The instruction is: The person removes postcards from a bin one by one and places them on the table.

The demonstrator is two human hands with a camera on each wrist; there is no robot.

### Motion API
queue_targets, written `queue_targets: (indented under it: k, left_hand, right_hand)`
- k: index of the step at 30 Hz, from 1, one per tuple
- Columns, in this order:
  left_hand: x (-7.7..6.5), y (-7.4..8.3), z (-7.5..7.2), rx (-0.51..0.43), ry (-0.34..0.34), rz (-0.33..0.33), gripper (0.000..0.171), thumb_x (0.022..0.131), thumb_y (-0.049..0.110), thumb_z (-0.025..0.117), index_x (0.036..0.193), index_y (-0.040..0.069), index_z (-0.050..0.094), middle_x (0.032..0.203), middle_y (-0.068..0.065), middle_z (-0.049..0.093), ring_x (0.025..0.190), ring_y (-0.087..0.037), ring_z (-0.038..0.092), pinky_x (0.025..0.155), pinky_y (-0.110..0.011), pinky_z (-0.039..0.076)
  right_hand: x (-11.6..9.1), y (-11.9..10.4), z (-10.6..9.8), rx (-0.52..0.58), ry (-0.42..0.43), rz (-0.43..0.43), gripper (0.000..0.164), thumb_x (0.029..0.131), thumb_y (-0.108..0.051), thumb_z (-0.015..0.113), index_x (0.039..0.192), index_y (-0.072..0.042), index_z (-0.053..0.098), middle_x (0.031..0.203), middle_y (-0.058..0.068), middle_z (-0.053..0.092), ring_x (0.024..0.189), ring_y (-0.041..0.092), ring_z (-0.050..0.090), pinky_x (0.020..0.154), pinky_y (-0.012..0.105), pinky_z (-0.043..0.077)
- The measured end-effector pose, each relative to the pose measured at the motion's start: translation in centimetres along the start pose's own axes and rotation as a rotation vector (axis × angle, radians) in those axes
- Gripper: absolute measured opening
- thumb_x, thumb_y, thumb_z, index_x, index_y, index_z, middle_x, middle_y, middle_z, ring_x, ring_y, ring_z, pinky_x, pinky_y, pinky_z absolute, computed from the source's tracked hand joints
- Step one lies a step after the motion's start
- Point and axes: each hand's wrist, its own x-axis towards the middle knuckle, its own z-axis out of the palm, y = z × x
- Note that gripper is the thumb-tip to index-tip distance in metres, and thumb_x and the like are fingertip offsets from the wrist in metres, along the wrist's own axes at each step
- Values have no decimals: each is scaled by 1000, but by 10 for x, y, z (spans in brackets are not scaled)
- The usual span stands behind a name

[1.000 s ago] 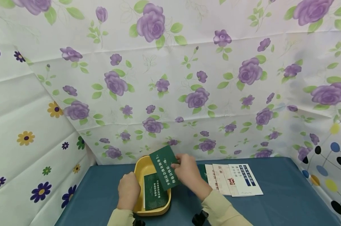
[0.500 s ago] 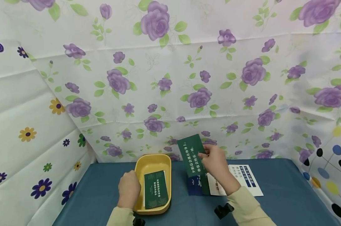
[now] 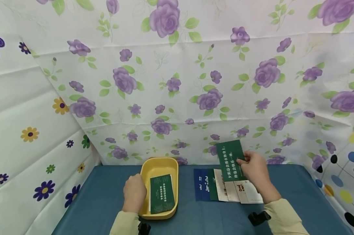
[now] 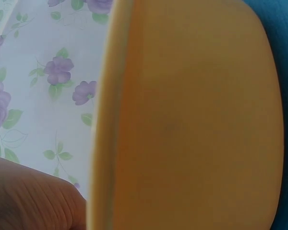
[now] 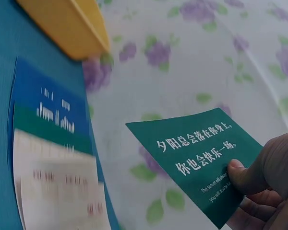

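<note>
My right hand [image 3: 256, 171] pinches a green card [image 3: 231, 160] by its right edge, thumb on the printed face. The card, with white writing, is tilted up above a row of overlapping cards. Blue card [image 3: 201, 189], green card [image 3: 213, 193] and cream cards [image 3: 234, 193] make up this row; the held card and hand cover part of its right end. My left hand [image 3: 134, 193] grips the left rim of a yellow plastic tray [image 3: 176, 169]; its fingertips are hidden. Inside the tray lies another green card [image 3: 162, 195], on top of a whiter one.
A blue cloth [image 3: 103, 195] covers the table. Behind it rises a white sheet [image 3: 177, 137] with purple flowers. Another flowered sheet [image 3: 47, 147] stands at the left, and a dotted one [image 3: 341, 169] at the right.
My right hand has carried the green card from over the tray to the right, above the right part of the card row. The left hand has stayed at the tray's rim.
</note>
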Motion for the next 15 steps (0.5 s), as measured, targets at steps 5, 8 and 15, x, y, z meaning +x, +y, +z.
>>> queue_targets:
  k: [5, 8, 15]
  left_hand:
    - [1, 0, 0, 9, 1, 6, 8, 86, -1, 55, 80, -2, 60, 65, -13, 54, 56, -27, 56, 44, -37, 45]
    - [1, 0, 0, 6, 2, 10, 8, 86, -1, 55, 81, -2, 60, 65, -13, 54, 55, -27, 56, 44, -37, 45]
    - [0, 1, 0, 11, 1, 7, 8, 86, -1, 55, 81, -3, 61, 65, -13, 55, 56, -28, 57, 44, -37, 45]
  right_hand:
    - [4, 32, -18, -59, 52, 37, 48, 89, -19, 62, 127, 8, 49, 105, 25, 58, 83, 30, 60, 56, 35, 49]
    - [7, 52, -27, -139, 74, 63, 50, 88, -20, 63, 125, 10, 49, 105, 27, 57, 86, 34, 58, 59, 38, 49]
    - [8, 97, -36, -233, -4, 171, 49, 86, -22, 65, 121, 10, 51, 106, 27, 56, 90, 40, 55, 61, 43, 48]
